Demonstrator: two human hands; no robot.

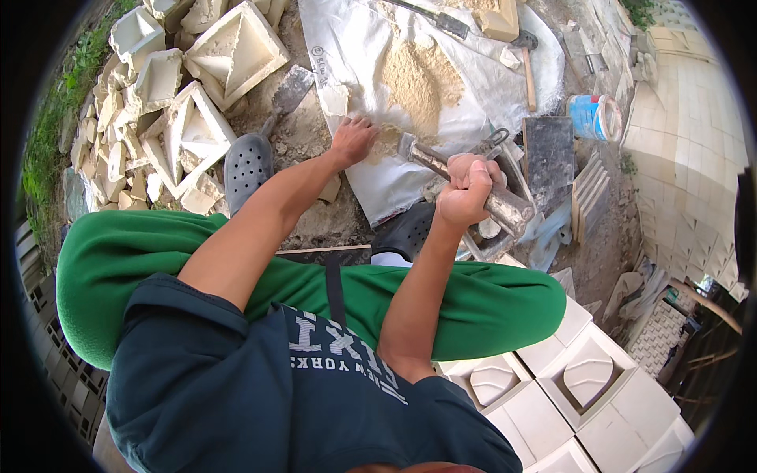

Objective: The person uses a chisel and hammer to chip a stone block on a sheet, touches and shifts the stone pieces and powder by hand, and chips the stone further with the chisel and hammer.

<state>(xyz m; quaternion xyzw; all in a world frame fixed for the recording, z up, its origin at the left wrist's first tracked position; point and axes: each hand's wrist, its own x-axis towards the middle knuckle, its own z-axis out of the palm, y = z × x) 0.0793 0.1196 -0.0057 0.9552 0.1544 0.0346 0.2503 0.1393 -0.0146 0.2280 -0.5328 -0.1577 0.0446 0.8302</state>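
My right hand (471, 188) is wrapped round a thick, mortar-crusted bar-shaped tool (509, 211) with a flat, blade-like end (406, 147). That end lies toward the sand-coloured powder (414, 83) heaped on a white sheet (355, 177). My left hand (353, 142) reaches down at the sheet's left edge, fingers apart and slightly bent, holding nothing I can see. A pale flat chunk (335, 101) lies just beyond its fingers. Left of it, a dirty trowel (292, 88) rests on the soil.
Broken cream moulded blocks (236, 51) pile up at the left. A wooden-handled hammer (529, 75), a white-and-blue bucket (594, 117), a dark board (548, 150) and wooden slats (590, 193) lie at the right. Finished pale blocks (587, 374) stand at lower right.
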